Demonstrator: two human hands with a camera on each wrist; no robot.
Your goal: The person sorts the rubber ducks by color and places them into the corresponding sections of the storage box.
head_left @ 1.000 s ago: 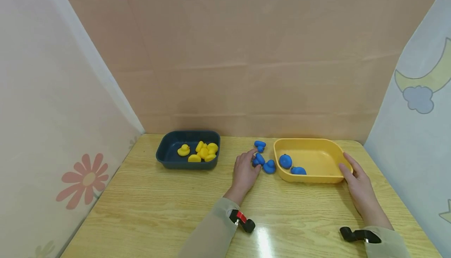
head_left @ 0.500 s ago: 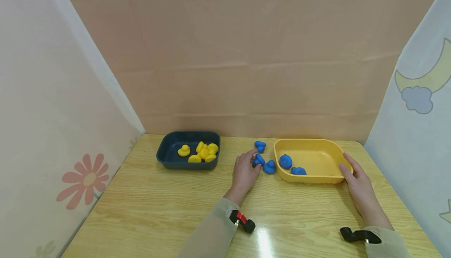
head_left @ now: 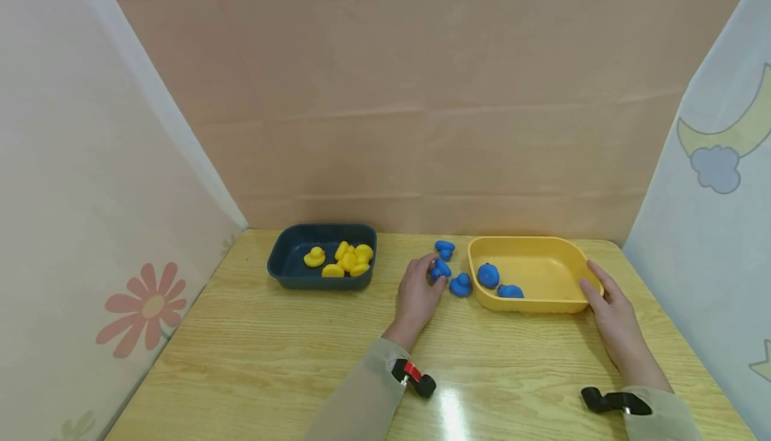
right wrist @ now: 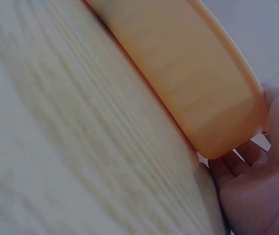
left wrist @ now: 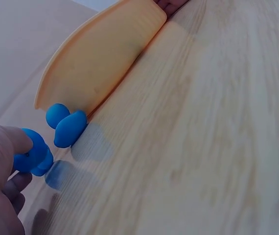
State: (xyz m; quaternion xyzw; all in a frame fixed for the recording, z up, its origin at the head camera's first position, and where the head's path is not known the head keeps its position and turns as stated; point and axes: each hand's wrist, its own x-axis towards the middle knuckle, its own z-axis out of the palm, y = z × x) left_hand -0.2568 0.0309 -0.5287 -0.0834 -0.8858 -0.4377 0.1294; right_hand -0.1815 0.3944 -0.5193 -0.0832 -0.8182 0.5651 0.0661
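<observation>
My left hand (head_left: 417,297) pinches a small blue rubber duck (head_left: 441,269) between thumb and fingers, left of the yellow tub (head_left: 536,306). The left wrist view shows the held duck (left wrist: 29,149) between the thumb and fingers, close over the table. Beside it on the table sits another blue duck (head_left: 460,285), right against the tub's left end, and one more blue duck (head_left: 445,248) lies tipped over farther back. Two blue ducks (head_left: 488,276) lie inside the tub. My right hand (head_left: 617,327) grips the tub's right end, thumb over the rim and fingers around the outside wall.
A dark blue tub (head_left: 319,283) with several yellow rubber ducks (head_left: 348,261) stands at the back left of the wooden table (head_left: 271,361). A brown paper backdrop (head_left: 421,126) rises behind the tubs, with pale patterned walls at both sides.
The blue duck in my left hand has shifted slightly left, and the left fingers have closed in around it. My right hand and the yellow tub have stayed in place.
</observation>
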